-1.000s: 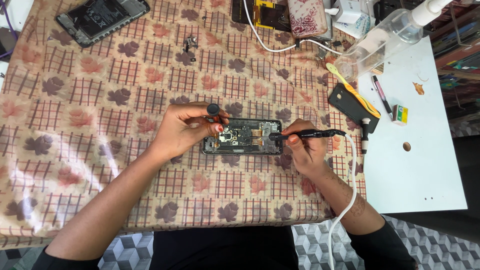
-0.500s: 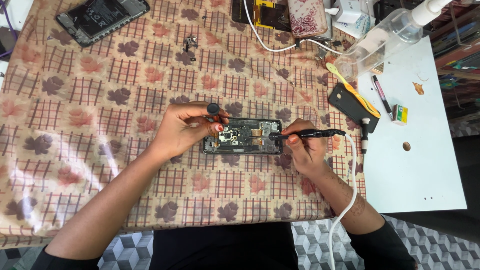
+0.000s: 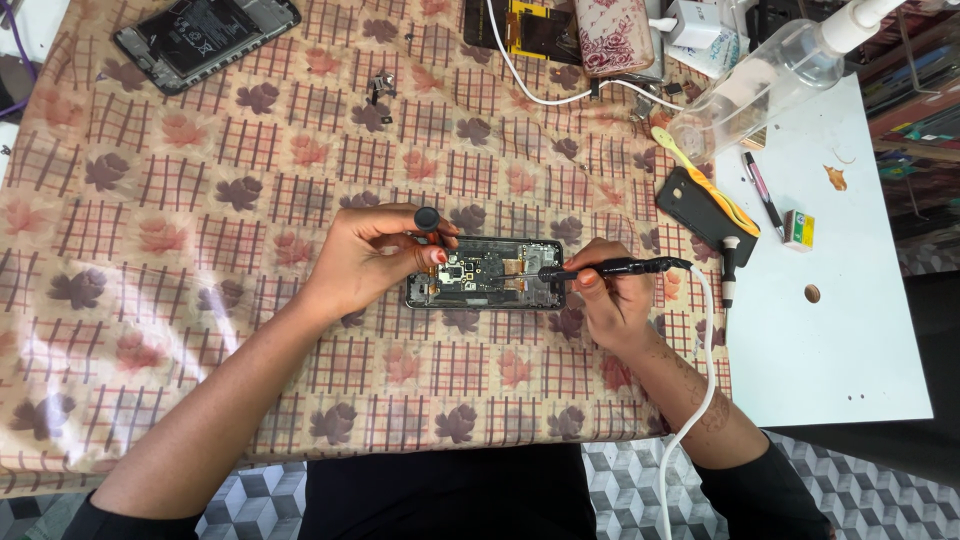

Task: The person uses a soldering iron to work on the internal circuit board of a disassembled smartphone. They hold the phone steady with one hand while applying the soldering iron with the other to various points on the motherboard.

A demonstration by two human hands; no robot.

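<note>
An opened phone (image 3: 487,274) with its back off lies on the patterned tablecloth (image 3: 200,200), its circuit board exposed. My left hand (image 3: 372,252) pinches a small black-capped tool (image 3: 428,221) over the phone's left end, near the camera module. My right hand (image 3: 610,302) grips a black pen-shaped tool (image 3: 612,268) with a white cable (image 3: 696,400); its tip points left onto the phone's right part.
Another opened phone (image 3: 205,38) lies at the far left. A phone with a yellow board (image 3: 530,27), a patterned case (image 3: 612,34), a white charger (image 3: 692,22) and a plastic bottle (image 3: 760,80) stand at the back. A black case (image 3: 700,212), yellow tool (image 3: 705,195), pen (image 3: 762,190) lie right.
</note>
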